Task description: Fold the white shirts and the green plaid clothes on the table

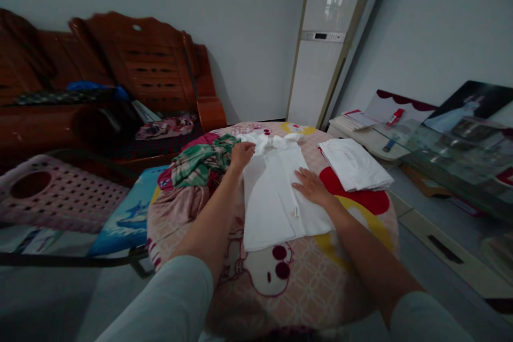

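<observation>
A white shirt (272, 197) lies spread on a round table with a patterned pink cloth (312, 283), its collar at the far side and a small tag near its lower right. My left hand (242, 154) is at the shirt's upper left edge, fingers bent together; whether fabric is between them is too small to tell. My right hand (310, 186) rests flat on the shirt's right side with its fingers apart. To the right sits a folded white garment (355, 164). Rumpled green plaid fabric (206, 163) lies beside my left hand.
A pink plastic basket (60, 192) and a blue cushion (132, 214) are left of the table. Behind them stands a wooden sofa (140, 64). At the right is a glass shelf (449, 160) near a picture. A tall white air conditioner (320, 64) stands in the corner.
</observation>
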A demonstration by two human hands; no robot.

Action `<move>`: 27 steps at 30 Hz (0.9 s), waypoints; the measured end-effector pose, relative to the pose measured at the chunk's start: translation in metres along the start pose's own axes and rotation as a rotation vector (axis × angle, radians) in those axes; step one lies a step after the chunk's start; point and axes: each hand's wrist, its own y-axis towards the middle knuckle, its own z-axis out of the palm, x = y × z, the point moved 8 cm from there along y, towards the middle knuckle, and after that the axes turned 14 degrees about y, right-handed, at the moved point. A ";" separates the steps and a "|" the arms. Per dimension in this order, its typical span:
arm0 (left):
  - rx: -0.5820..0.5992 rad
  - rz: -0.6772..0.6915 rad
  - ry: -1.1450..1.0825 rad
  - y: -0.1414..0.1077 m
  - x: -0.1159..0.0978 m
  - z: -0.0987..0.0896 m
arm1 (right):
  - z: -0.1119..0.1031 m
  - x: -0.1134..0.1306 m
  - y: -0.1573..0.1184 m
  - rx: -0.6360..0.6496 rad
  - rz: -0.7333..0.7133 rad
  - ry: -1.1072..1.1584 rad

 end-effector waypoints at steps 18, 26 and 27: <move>-0.068 0.118 0.152 -0.035 0.007 0.007 | 0.031 0.063 -0.014 0.025 -0.158 0.166; 0.165 0.313 0.464 -0.036 -0.027 0.055 | 0.034 0.063 -0.013 0.028 -0.131 0.164; 0.172 0.332 0.492 -0.037 -0.028 0.058 | 0.034 0.062 -0.013 0.029 -0.129 0.164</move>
